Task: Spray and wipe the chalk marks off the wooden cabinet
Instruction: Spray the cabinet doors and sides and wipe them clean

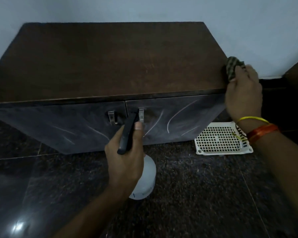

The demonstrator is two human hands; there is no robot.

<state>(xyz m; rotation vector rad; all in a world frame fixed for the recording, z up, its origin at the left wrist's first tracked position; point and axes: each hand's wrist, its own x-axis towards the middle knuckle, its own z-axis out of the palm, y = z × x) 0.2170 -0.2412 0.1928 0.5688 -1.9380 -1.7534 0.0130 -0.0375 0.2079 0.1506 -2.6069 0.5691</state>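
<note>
Left hand (pixel 126 162) wrapped around the neck of the spray bottle (pixel 143 179), black nozzle pointing past the thumb toward the right door of the cabinet (pixel 110 66). Right hand (pixel 243 93) pinches a checked cloth (pixel 232 67) against the cabinet's right top corner, well apart from the nozzle.

Chalk marks (pixel 172 117) run as pale curved strokes just ahead of the nozzle; more on the left door, to the bottle hand's left.

Step in hand, as judged: spraying. Keep the nozzle level and facing the strokes, mist lightly so no runs reach the floor, cover both doors, then bring the cloth down from the corner.

Hard to make out: trigger finger hidden behind the spray head; bottle's lower part partly behind the wrist; dim light, so faint smears uncertain. White grid tray (pixel 222 140) on the floor below the cloth hand, partly behind the wrist with 2 bands.
</note>
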